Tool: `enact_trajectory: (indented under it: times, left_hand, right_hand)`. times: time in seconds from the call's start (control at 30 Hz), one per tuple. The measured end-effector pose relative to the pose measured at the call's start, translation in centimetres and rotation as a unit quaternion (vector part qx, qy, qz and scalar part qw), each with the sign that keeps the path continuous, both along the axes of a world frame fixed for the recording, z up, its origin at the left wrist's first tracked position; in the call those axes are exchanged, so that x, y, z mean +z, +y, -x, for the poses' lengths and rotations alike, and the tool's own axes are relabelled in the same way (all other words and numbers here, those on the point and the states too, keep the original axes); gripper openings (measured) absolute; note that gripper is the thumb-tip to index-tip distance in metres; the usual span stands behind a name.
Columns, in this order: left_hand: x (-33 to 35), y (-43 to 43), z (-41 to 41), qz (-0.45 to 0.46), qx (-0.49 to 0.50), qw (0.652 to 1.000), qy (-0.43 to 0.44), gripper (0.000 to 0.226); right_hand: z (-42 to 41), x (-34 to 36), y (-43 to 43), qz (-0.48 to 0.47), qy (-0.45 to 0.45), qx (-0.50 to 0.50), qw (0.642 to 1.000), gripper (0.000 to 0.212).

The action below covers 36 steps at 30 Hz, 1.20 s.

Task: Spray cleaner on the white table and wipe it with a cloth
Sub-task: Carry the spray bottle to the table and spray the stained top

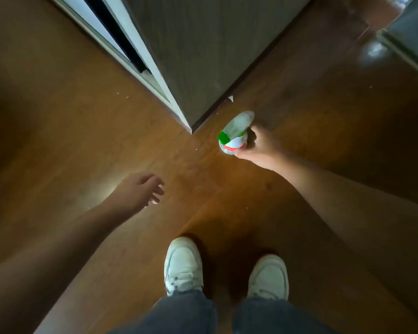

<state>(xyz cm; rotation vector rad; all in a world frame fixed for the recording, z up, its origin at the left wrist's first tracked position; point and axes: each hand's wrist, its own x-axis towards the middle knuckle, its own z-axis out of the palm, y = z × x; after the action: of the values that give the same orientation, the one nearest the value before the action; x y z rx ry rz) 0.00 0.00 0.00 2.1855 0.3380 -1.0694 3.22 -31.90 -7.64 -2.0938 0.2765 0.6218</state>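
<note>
Wooden floor (58, 131), wall corner (191, 68) ahead. Right hand (258, 145) grip clamped on spray bottle (234, 133). Left hand (140, 189) grip apart, empty. White shoes (182, 266) below.

Views: one only, head-worn, wide-angle.
Facing: straight down, steeply, onto a wooden floor (87, 145).
Bottom edge: white shoes (183, 266) and jeans, right below the lens.
Nearness: forearms large at both lower corners; left hand (140, 189) and right hand (261, 145) reach out mid-frame.
Top: grey wall corner (198, 56), leaning from lens distortion.
Overlap: nothing shared, single view.
</note>
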Motion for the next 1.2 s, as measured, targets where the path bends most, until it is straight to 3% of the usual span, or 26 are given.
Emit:
enact_trajectory:
  times: [0.13, 0.37, 0.57, 0.8, 0.93, 1.03, 1.2]
  left_hand:
    - [-2.4, -0.2, 0.1, -0.008, -0.018, 1.0, 0.005, 0.029]
    - [-3.8, 0.6, 0.3, -0.016, -0.01, 1.0, 0.012, 0.028]
    - [2.5, 2.6, 3.7, -0.038, 0.037, 0.998, 0.046, 0.026]
    - [21.7, 5.6, 12.5, -0.065, 0.095, 0.988, 0.103, 0.03]
    - [35.6, 6.4, 17.8, -0.074, 0.138, 0.981, 0.11, 0.029]
    - [45.2, 6.1, 21.7, -0.072, 0.173, 0.978, 0.097, 0.03]
    - [56.9, 5.0, 28.4, -0.063, 0.318, 0.945, 0.032, 0.026]
  right_hand:
    - [-1.1, -1.7, 1.2, 0.018, -0.053, 0.015, 0.998, 0.059]
    - [-2.9, -3.1, 3.0, 0.02, -0.068, -0.057, 0.996, 0.065]
    - [2.7, 2.2, 3.4, -0.004, -0.041, -0.065, 0.997, 0.05]
    - [12.8, 22.6, 3.5, -0.003, 0.065, -0.007, 0.998, 0.055]
    - [17.0, 38.1, 4.3, 0.008, 0.066, 0.027, 0.997, 0.065]
    - [18.8, 49.1, 4.8, -0.007, 0.061, 0.066, 0.996, 0.058]
    - [20.3, 63.2, 6.3, -0.021, 0.027, 0.159, 0.987, 0.057]
